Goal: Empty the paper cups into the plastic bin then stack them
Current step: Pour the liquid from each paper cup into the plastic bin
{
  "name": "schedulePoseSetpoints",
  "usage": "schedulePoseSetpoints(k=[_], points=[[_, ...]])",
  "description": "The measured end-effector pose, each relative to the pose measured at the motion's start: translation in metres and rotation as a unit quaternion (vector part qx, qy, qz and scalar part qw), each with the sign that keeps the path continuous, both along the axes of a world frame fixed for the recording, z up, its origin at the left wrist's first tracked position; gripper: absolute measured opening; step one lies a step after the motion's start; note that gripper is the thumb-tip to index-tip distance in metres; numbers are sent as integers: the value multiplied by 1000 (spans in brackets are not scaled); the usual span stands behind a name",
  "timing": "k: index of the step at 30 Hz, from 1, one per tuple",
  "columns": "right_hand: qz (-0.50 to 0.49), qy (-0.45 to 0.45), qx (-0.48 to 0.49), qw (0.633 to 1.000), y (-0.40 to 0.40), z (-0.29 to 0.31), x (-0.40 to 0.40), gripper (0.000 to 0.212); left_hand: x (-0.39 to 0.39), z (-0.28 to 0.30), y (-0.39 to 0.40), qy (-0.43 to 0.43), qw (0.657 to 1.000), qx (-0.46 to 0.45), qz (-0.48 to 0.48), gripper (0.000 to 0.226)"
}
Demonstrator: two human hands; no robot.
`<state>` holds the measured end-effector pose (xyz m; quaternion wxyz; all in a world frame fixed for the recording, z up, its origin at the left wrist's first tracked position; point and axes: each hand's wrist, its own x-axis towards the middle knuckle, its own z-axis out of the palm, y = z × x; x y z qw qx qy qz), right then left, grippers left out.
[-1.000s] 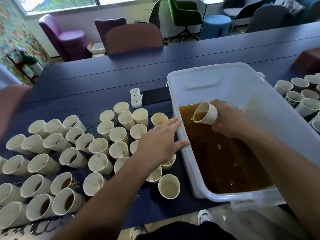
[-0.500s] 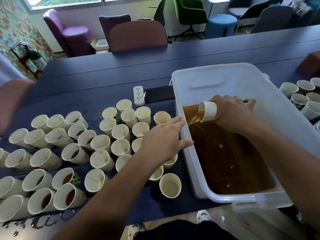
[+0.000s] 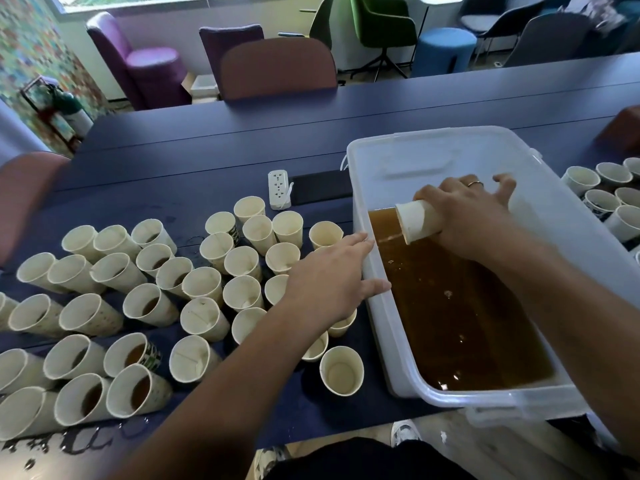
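Her right hand [image 3: 474, 216] grips a tipped cream paper cup [image 3: 417, 220] over the translucent plastic bin [image 3: 561, 230] of brown liquid [image 3: 457, 317], while her left hand [image 3: 332, 282] rests flat-fingered against its rim.

Cream-white paper cups [image 3: 204, 282] everywhere, a few with green-and-black print on the side like that printed cup [image 3: 133, 355]. Brown liquid in some, same amber-brown pooled in the translucent white plastic bin [image 3: 433, 161]. Dark navy table [image 3: 207, 157]. White power strip [image 3: 278, 188] next to a black slab [image 3: 320, 187]. Purple armchair [image 3: 145, 64], rust-brown chair [image 3: 277, 69], green chair [image 3: 381, 22], blue stool [image 3: 445, 50] behind. Multicoloured mosaic wall [image 3: 27, 46] far left. Gold ring [image 3: 475, 183] on a finger.
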<state>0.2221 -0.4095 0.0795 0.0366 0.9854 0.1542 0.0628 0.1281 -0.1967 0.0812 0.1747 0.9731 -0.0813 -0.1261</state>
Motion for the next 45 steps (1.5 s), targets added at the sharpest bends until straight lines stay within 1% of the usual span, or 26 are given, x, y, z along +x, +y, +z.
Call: schedulePoseSetpoints(k=[4, 7, 8, 10, 12, 13, 14, 16, 18, 22, 23, 25, 26, 28, 29, 30, 31, 34, 37, 40, 42, 45], points=[[-21, -11, 17, 1000, -1, -2, -1, 52, 1, 0, 0, -6, 1000, -2, -2, 76], [-42, 21, -17, 999, -2, -3, 0, 47, 1, -2, 1, -10, 1000, -8, -4, 77], [-52, 29, -8, 998, -2, -3, 0, 47, 1, -4, 1, -11, 1000, -11, -5, 76], [-68, 28, 49, 996, 1, -1, -3, 49, 3, -7, 4, -5, 999, -37, -2, 74], [-69, 18, 138, 988, 10, 5, -9, 52, 7, -6, 9, 14, 991, -126, 34, 63], [-60, 14, 188, 980, 16, 9, -13, 55, 9, -4, 12, 20, 979, -190, 70, 55], [-46, 15, 233, 971, 25, 13, -17, 58, 11, -1, 16, 18, 960, -257, 112, 45], [-15, 35, 292, 956, 44, 21, -26, 66, 13, 10, 26, 3, 910, -367, 194, 34], [14, 59, 319, 946, 64, 24, -33, 69, 15, 19, 37, 9, 869, -430, 246, 35], [60, 99, 342, 932, 105, 17, -40, 72, 12, 24, 62, 13, 817, -491, 303, 27], [69, 109, 344, 930, 115, 14, -41, 74, 10, 22, 70, 12, 808, -499, 314, 24], [93, 133, 333, 929, 130, 10, -41, 83, 7, 17, 87, 11, 808, -491, 325, 20], [105, 154, 307, 933, 137, 9, -40, 90, 5, 13, 97, 15, 811, -484, 328, 19], [133, 209, 223, 943, 144, 5, -37, 107, -1, 7, 118, 25, 817, -465, 340, 17], [143, 232, 189, 943, 148, 2, -35, 111, -4, 4, 131, 24, 817, -455, 353, 16], [145, 245, 170, 943, 149, 0, -33, 111, -6, 0, 143, 20, 817, -444, 367, 15], [144, 250, 171, 942, 150, -4, -29, 107, -8, -4, 157, 14, 815, -432, 385, 15], [136, 241, 190, 942, 154, -13, -21, 83, -9, -14, 199, -16, 802, -402, 442, 13], [153, 219, 155, 951, 157, -21, -20, 63, -5, -22, 232, -47, 771, -395, 498, 10], [167, 198, 126, 958, 159, -28, -24, 54, 3, -39, 259, -74, 735, -389, 550, 8], [169, 190, 137, 957, 160, -31, -24, 52, 13, -52, 274, -87, 717, -387, 573, 12], [171, 186, 153, 955, 160, -33, -22, 46, 29, -67, 288, -94, 699, -377, 601, 14]])
